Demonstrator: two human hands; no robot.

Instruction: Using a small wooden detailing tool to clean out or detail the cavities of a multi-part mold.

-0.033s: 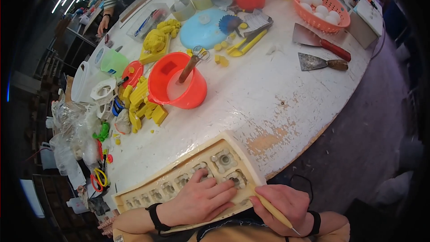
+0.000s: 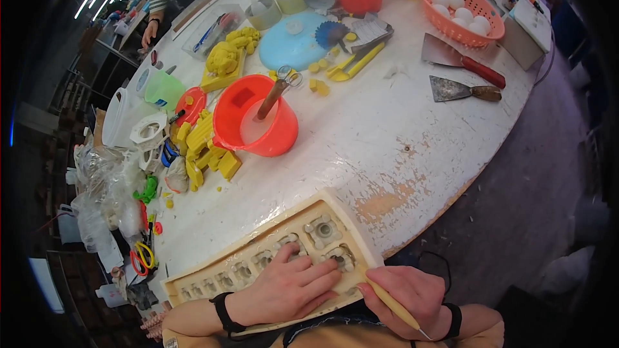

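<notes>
A long cream-coloured mould (image 2: 353,220) leans at the table's near edge, with several recessed cavities in rows that shrink toward the left. Across its near side lies my left hand (image 2: 298,283), fingers spread, one fingertip in a cavity and another at the cavity beside it. The palm covers part of the near row. At the mould's right end, my right hand (image 2: 407,296) is closed round a modelling tool (image 2: 394,305) with a pale wooden handle. Its thin metal tip points down toward my wrist; the other end is at the mould's rim, and I cannot tell whether it touches.
Beyond the mould stands a red bucket (image 2: 284,134) holding whitish liquid and a wooden-handled tool. Yellow clay pieces (image 2: 201,138) and plastic bags (image 2: 106,183) crowd the left. Two scrapers (image 2: 451,89) and a basket of white balls (image 2: 493,26) lie at right. Another person (image 2: 158,0) stands far left.
</notes>
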